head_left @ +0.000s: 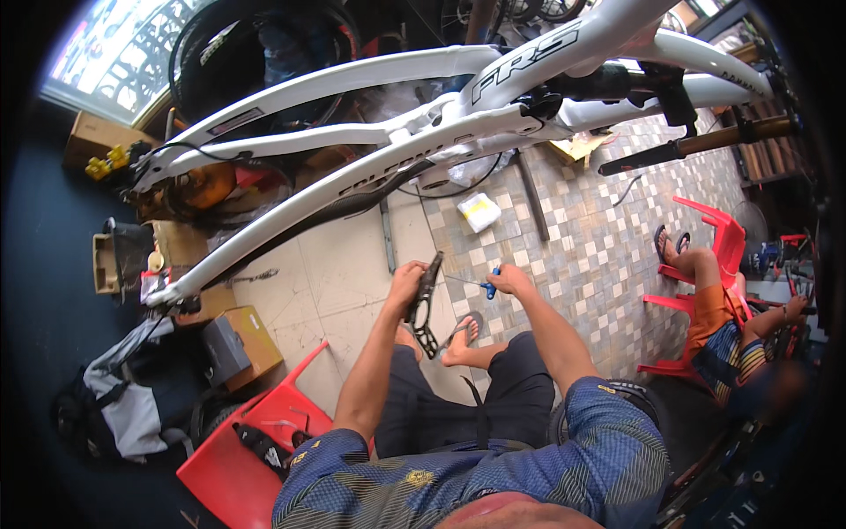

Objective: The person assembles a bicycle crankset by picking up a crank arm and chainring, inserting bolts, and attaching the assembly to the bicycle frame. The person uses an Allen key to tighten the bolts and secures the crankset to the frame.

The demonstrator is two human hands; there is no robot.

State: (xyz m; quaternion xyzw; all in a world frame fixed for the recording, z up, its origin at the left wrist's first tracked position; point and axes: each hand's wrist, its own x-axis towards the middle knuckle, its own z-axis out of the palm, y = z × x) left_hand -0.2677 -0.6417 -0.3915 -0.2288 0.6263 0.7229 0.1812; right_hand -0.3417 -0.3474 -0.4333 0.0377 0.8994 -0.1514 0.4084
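My left hand (pixel 406 286) is closed around a long black part with cut-out slots (pixel 425 309), held upright over my lap; its exact kind I cannot make out. My right hand (pixel 515 282) grips a blue-handled tool (pixel 491 284), perhaps a hex key. A thin shaft runs from its handle leftward to the upper end of the black part. Whether the tip sits in a bolt is too small to tell. Beyond both hands, a white bicycle frame (pixel 326 189) hangs across the view, with black tubing along its underside.
A white-and-yellow packet (pixel 478 212) lies on the tiled floor ahead. Cardboard boxes (pixel 250 344) and a grey bag (pixel 132 392) are at left. Beside me stands a red plastic chair (pixel 231 467) with tools on it. Another person (pixel 718 331) sits at right near red chairs.
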